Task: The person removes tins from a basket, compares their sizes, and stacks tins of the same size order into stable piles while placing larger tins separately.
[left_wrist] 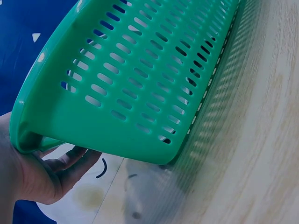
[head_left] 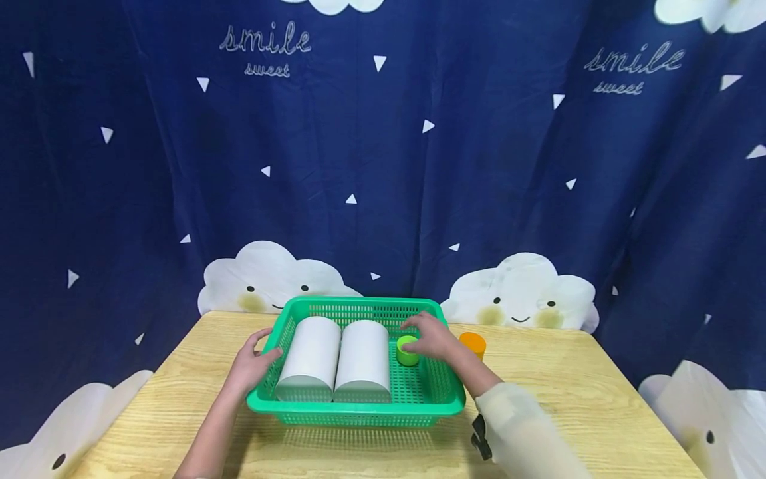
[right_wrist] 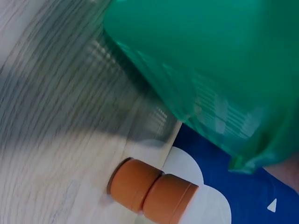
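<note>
A green plastic basket [head_left: 356,408] with slotted walls stands on the table, holding two white half-round blocks, a left block [head_left: 309,351] and a right block [head_left: 362,356]. My left hand [head_left: 254,366] grips the basket's left end at the rim; the left wrist view shows its fingers [left_wrist: 74,165] below the handle edge. Over the basket's right part, my right hand [head_left: 432,338] reaches in with fingers spread above a small light-green cup [head_left: 408,358]. The thumb overlaps the cup's right side; whether it touches is unclear. In the right wrist view this hand is mostly hidden behind the basket.
Just right of the basket stands an orange cylinder [head_left: 473,344], partly behind my right forearm. The right wrist view shows two orange pieces [right_wrist: 135,184] end to end. A dark blue curtain [head_left: 383,166] with clouds hangs behind the wooden table [head_left: 556,379].
</note>
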